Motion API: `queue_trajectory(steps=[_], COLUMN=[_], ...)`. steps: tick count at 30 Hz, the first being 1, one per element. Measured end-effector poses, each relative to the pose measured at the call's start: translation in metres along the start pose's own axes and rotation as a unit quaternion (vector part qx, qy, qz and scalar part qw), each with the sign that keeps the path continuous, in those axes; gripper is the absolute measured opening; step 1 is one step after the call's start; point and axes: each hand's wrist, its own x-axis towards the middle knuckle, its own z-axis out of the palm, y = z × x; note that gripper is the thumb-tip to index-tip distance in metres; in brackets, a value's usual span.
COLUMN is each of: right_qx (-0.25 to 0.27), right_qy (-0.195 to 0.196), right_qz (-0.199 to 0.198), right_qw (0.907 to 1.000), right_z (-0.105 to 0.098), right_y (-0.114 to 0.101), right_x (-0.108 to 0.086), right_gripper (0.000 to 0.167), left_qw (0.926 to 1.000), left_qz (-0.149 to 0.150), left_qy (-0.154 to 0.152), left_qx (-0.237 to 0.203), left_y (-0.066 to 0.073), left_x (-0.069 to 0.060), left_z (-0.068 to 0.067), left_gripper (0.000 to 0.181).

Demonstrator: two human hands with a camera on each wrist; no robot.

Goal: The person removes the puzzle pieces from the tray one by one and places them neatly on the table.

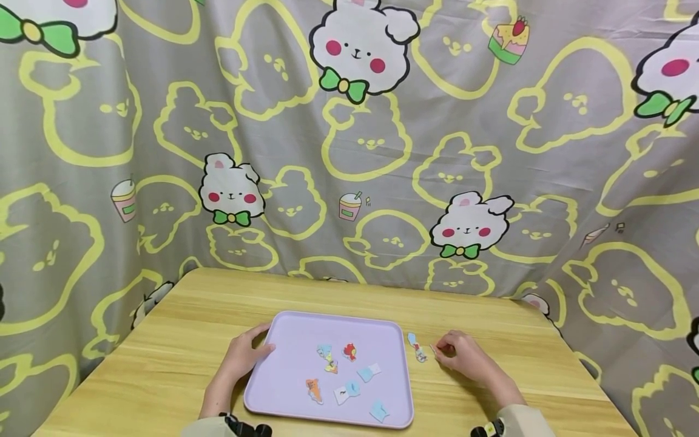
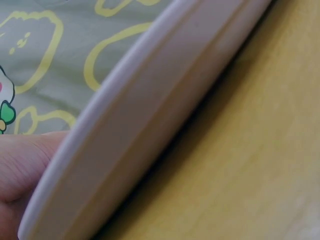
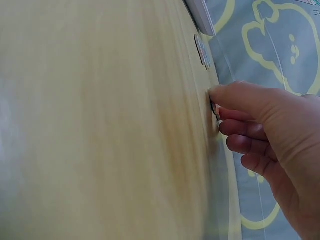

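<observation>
A lavender tray [image 1: 289, 340] lies on the table with several small printed jigsaw puzzle pieces on it, among them an orange piece [image 1: 314, 390], a red piece [image 1: 349, 351] and a light-blue piece [image 1: 379, 411]. My left hand [image 1: 243, 355] grips the tray's left edge, thumb over the rim; the left wrist view shows the tray's side [image 2: 135, 110] close up. Just right of the tray, joined puzzle pieces [image 1: 418, 352] lie on the wood. Beside them my right hand [image 1: 461, 355] pinches a small puzzle piece [image 3: 215, 109] between thumb and index finger, low over the table. Its picture is mostly hidden.
The wooden table [image 1: 180, 328] reaches back to a grey curtain [image 1: 377, 200] printed with yellow outlines and white rabbit faces. The curtain also hangs along the left and right sides.
</observation>
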Motion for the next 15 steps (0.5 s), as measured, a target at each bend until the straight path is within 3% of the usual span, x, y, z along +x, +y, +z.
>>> queue_trajectory(steps=[15], right_qx=[0.011], right_qy=[0.001], right_qz=[-0.001], right_qw=[0.9999], right_z=[0.0001], right_y=[0.0014], right_x=[-0.0014], right_gripper=[0.011], left_qw=[1.0], left_qz=[0.007], left_qy=[0.002], left_qx=[0.003], left_y=[0.0021], left_x=[-0.0014], left_z=[-0.0007], left_gripper=[0.051])
